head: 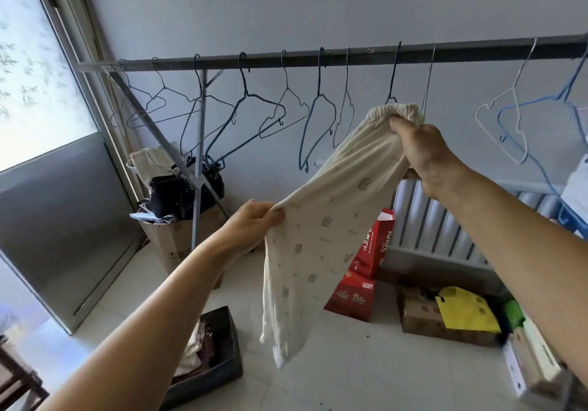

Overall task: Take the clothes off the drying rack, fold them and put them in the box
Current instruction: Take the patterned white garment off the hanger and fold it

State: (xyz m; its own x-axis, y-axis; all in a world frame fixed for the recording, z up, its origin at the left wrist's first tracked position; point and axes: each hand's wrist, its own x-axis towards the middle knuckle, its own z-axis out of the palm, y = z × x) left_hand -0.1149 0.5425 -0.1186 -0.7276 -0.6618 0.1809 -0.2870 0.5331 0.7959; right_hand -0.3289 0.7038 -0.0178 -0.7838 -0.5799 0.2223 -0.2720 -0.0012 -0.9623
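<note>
Step in hand: fold. Cream printed trousers, soft thin knit w/ gathered elastic waistband, are held in mid-air in front of the rack bar. Right hand grips the waistband, up at right; left hand pinches the cloth lower left; hands well apart. Legs hang limp. Next, probably: bring hands together, halve the length, lower into dark box on the floor, near left, already part-filled. Wire hangers on the bar hang bare.
</note>
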